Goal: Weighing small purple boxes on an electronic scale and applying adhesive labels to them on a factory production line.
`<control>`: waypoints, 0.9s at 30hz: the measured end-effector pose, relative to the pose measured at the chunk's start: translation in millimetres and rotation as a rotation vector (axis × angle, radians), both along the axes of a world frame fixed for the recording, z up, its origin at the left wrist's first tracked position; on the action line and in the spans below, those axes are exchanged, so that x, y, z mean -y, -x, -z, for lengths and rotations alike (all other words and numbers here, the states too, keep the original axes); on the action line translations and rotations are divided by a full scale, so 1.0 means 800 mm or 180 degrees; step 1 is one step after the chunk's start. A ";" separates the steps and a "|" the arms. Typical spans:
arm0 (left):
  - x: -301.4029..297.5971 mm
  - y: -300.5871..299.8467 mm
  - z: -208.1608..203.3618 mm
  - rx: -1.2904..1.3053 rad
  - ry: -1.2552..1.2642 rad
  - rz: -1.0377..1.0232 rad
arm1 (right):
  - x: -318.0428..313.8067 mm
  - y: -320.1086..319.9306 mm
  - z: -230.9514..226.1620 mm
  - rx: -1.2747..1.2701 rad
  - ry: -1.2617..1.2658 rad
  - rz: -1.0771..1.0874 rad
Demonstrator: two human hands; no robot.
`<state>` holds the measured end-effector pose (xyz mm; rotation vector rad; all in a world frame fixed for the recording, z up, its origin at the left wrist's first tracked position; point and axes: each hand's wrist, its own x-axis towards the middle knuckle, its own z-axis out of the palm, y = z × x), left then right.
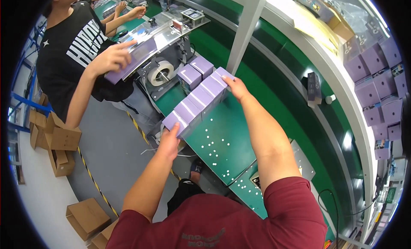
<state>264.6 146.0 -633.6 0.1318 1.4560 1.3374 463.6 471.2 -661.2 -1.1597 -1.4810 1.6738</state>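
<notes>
A straight row of several purple cartons stretches between my hands over the green tabletop. At the near left end, my left hand is closed on the end carton, with its thumb on top. My right hand grips the carton at the far right end, squeezing the row from the other side. Two more purple cartons stand just behind the row, beside a machine with a white tape roll. Whether the row touches the table cannot be made out.
A co-worker's hand is over a purple carton on the machine at the left. Small white dots are scattered on the tabletop. A white post rises behind my right hand. Stacked purple cartons line the right; brown boxes sit on the floor.
</notes>
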 end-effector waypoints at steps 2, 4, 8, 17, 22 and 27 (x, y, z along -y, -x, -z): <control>0.013 -0.004 0.003 -0.0173 0.0128 0.0170 | 0.018 -0.002 -0.011 0.0583 -0.0193 -0.0173; 0.012 -0.022 -0.019 -0.0314 0.0048 0.0493 | 0.031 -0.042 -0.008 0.0630 -0.0294 0.0026; 0.032 -0.093 -0.021 -0.0016 0.0045 0.0947 | 0.083 -0.154 -0.010 0.0812 -0.0425 0.0423; 0.087 -0.204 -0.017 0.0283 0.0167 0.1110 | 0.167 -0.303 -0.018 0.0995 -0.0795 0.0613; 0.092 -0.187 -0.006 0.0191 0.0187 0.1331 | 0.206 -0.396 -0.079 0.2382 -0.1292 0.1067; 0.142 -0.171 -0.013 -0.0157 0.0193 0.0929 | 0.365 -0.539 -0.077 0.4083 -0.0792 0.0542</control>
